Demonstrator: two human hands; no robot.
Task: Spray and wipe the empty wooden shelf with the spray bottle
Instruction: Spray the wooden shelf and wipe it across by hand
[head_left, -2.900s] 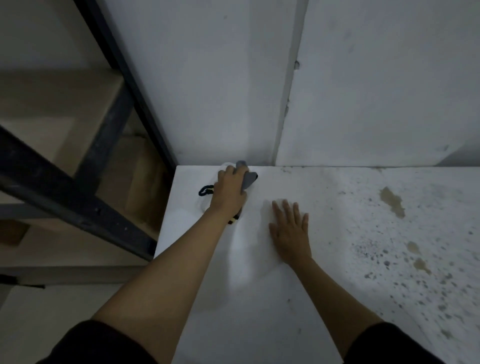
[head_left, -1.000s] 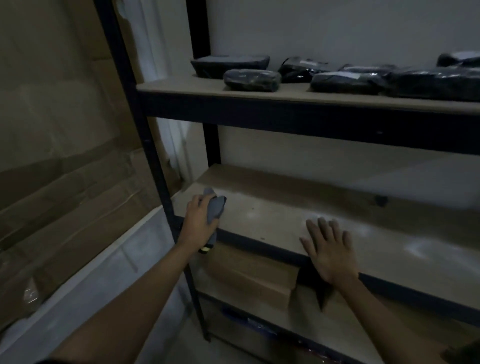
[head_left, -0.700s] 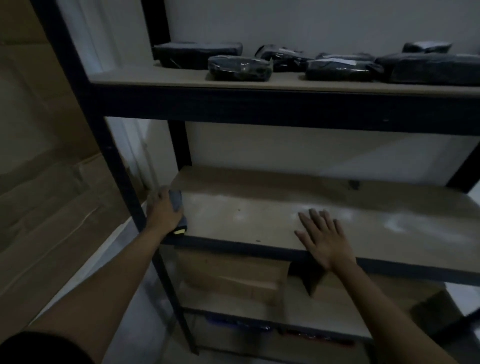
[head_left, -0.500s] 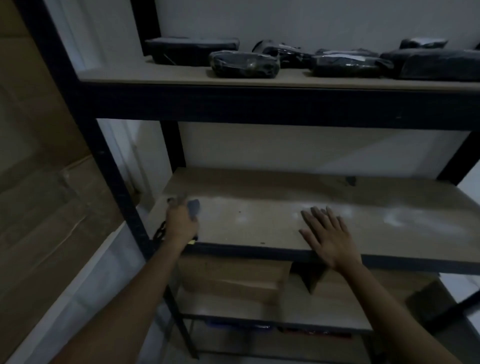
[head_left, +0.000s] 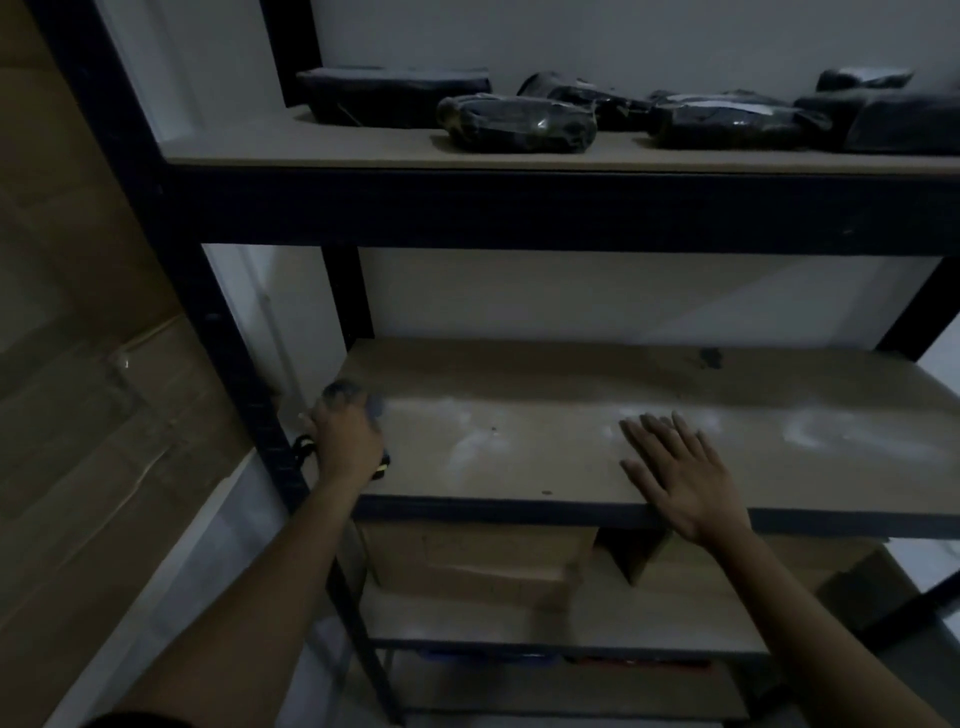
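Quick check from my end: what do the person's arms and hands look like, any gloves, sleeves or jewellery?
Both hands are bare: no gloves on the left hand or right hand. Both forearms are uncovered, with no watch or bracelet visible. A dark sleeve edge shows only near the left upper arm at the frame's bottom. Rings cannot be made out in the dim light.

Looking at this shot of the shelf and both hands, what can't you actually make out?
All in the head view:
- Spray bottle: motion-blurred and mostly wrapped by the left hand; nozzle direction unreadable.
- Dark wrapped packages on the upper shelf: dim light hides any labels, and the rightmost is cut off by the frame edge.
- Whether the right hand, fingers spread on the wooden shelf, has a cloth beneath it: cannot tell.
- Bottom level: too dark.
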